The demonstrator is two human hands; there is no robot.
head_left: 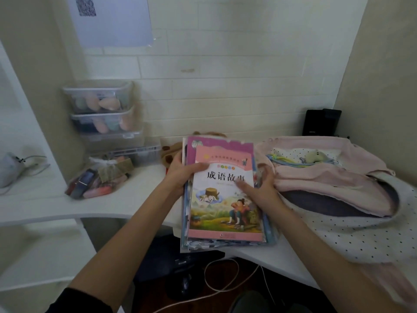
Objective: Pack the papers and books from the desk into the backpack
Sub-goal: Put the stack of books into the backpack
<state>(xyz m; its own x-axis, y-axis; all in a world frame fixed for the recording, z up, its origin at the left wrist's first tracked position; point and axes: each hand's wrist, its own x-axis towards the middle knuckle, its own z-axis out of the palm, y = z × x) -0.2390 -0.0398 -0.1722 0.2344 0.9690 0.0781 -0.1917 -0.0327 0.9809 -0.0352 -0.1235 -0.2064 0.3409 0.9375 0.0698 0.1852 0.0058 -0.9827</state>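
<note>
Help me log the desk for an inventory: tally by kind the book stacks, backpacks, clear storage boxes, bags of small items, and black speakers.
Book stack, held by left hand and right hand: 1
Pink backpack: 1
Clear storage boxes: 4, lowest ones blurred
Bag of small items: 1
Black speakers: 2
Total: 9

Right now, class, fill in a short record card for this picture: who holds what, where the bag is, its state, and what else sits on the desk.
Held item: stack of books, pink picture book on top
Left hand: grips the stack's left edge, thumb on the cover
Right hand: grips the stack's right edge
Backpack: pink, lying on the desk right of the stack, mouth open
Packing: stack not yet in the backpack
Also on desk: clear plastic boxes stacked at back left
</note>
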